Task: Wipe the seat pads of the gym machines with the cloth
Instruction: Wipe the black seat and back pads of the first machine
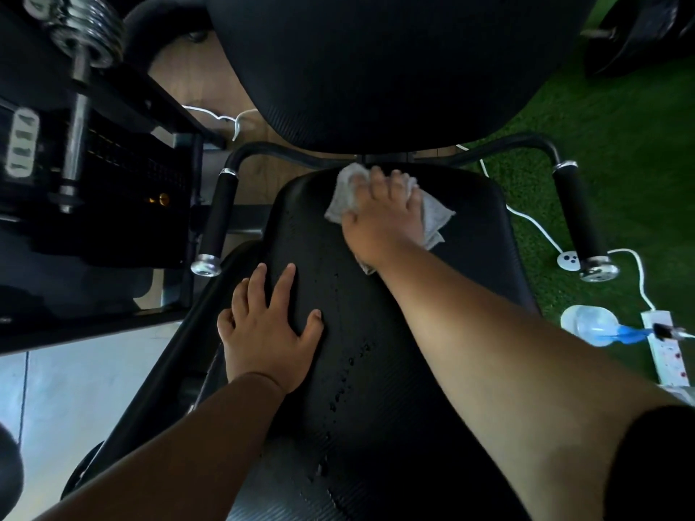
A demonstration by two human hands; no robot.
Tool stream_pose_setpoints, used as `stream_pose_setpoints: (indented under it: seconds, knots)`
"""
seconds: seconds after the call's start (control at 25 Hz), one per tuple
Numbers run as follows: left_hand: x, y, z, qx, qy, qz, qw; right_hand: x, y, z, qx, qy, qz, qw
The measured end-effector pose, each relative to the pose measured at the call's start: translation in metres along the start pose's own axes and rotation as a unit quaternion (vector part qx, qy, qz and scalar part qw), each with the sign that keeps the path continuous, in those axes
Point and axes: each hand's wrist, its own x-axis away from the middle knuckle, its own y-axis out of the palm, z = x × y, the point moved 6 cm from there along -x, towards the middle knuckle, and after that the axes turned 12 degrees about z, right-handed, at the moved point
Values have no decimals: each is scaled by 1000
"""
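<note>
A black seat pad [470, 238] of a gym machine fills the middle of the view, with drops of liquid down its centre. My right hand [383, 212] presses a crumpled grey-white cloth [344, 197] flat against the far end of the pad, fingers spread over it. My left hand [269, 329] rests flat on the pad's left side with fingers spread, holding nothing. A black back pad [376, 69] rises just beyond the seat.
Two black foam-grip handles [220, 220] [579, 220] flank the seat. A weight rack with metal plates [86, 35] stands at the left. On the green turf at the right lie a spray bottle [594, 325], a white power strip [665, 351] and white cables [534, 223].
</note>
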Motion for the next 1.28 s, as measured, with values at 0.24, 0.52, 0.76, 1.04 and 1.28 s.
stream_pose_setpoints:
  seconds: [0.24, 0.52, 0.76, 1.04, 1.28]
  knots:
    - [0, 1, 0, 3, 5, 1, 1000, 26, -21, 85, -16, -193, -28, 981]
    - [0, 2, -1, 7, 5, -7, 1000, 22, -6, 0, -20, -44, 5, 999]
    - [-1, 3, 0, 11, 8, -4, 1000, 80, -49, 55, -391, 7, 38, 919]
    - [-3, 0, 0, 23, 2, -25, 999, 91, -30, 111, 4, 59, 62, 996]
    - [3, -41, 34, 252, 59, 80, 962, 92, -33, 117, -30, 70, 90, 993]
